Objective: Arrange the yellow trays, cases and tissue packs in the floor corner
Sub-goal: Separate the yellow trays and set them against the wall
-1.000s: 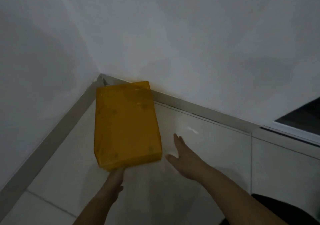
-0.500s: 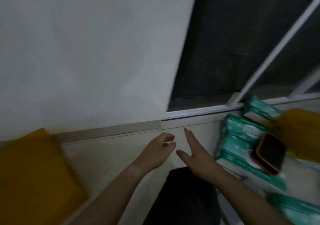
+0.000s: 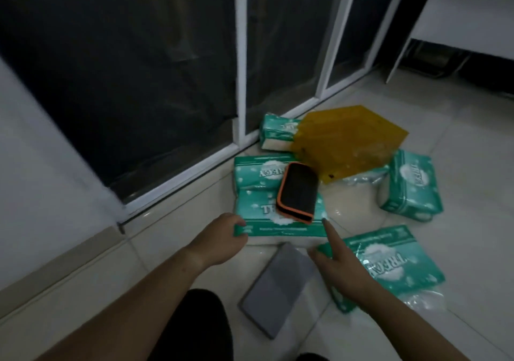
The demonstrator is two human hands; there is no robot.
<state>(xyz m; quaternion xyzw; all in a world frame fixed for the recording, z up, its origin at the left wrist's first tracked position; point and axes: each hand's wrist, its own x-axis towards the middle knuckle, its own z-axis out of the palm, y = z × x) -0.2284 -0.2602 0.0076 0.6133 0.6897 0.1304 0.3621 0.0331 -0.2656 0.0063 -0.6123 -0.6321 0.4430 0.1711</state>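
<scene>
Judging green plastic-wrapped tissue pack (image 3: 254, 207) soft, light, slippery: left grip (image 3: 222, 239) clasps 7 o'clock corner; right grip (image 3: 343, 267) released, forefinger (image 3: 328, 231) touching 5 o'clock corner.

Floor (image 3: 459, 193): pale tiles, smooth and glossy, catching the light; wall (image 3: 41, 193) matt white. Tissue packs (image 3: 258, 185) wrapped in thin shiny plastic film, crinkled at the ends; yellow trays (image 3: 347, 143) of smooth, see-through hard plastic. Black case (image 3: 299, 191) looks like matt cloth with orange trim, grey case (image 3: 278, 285) matt and plain; window (image 3: 139, 82) dark glass in a smooth white frame.
</scene>
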